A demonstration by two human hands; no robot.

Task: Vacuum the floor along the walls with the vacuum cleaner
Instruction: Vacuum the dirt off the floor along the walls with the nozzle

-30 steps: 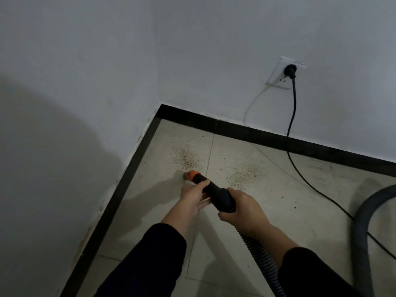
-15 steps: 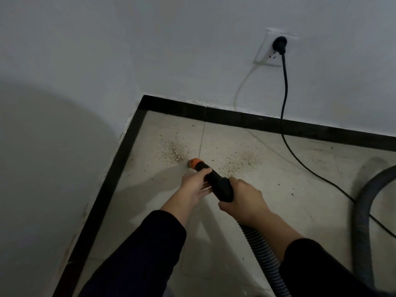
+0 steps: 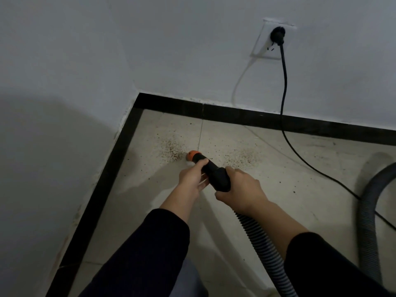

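In the corner where the two walls meet, I hold the vacuum nozzle [image 3: 214, 175] low over the tiled floor [image 3: 289, 189]. Its long axis runs from my right hand [image 3: 242, 190] up and left toward the corner. My left hand [image 3: 190, 182] is the nearer to the orange tip [image 3: 191, 155], fingers wrapped round the slim front just behind it. My right hand's fingers are clamped on the thick rear, where the ribbed hose [image 3: 259, 243] joins.

The tip sits at the right edge of the left crumb patch [image 3: 170, 150], which lies ahead and to the left of it. The right crumb patch [image 3: 241, 158] lies just beyond my right hand. Both are short of the black baseboard [image 3: 235, 116].

Against a second ago, the tip has slid from the patch's near side to its right edge. Both grips are unchanged, and neither patch looks thinner yet.
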